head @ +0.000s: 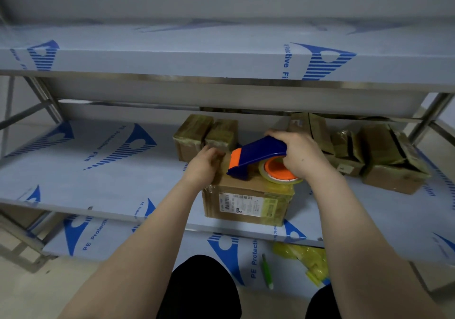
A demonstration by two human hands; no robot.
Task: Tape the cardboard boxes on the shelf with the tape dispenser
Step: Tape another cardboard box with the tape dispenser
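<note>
A cardboard box [248,203] with a white shipping label stands near the front edge of the middle shelf [103,170]. My right hand [301,154] grips a blue and orange tape dispenser [256,157] that rests on the box's top, its clear tape roll toward the right. My left hand [204,167] presses on the top left of the same box, fingers bent over its far edge. Two small taped boxes [204,135] stand just behind it. Several more cardboard boxes [364,153] sit at the right of the shelf.
An upper shelf [221,57] covered in blue-printed protective film overhangs the work area. On the lower shelf lie a green pen-like tool [267,272] and crumpled yellow plastic [307,259]. Metal uprights [428,116] frame the rack.
</note>
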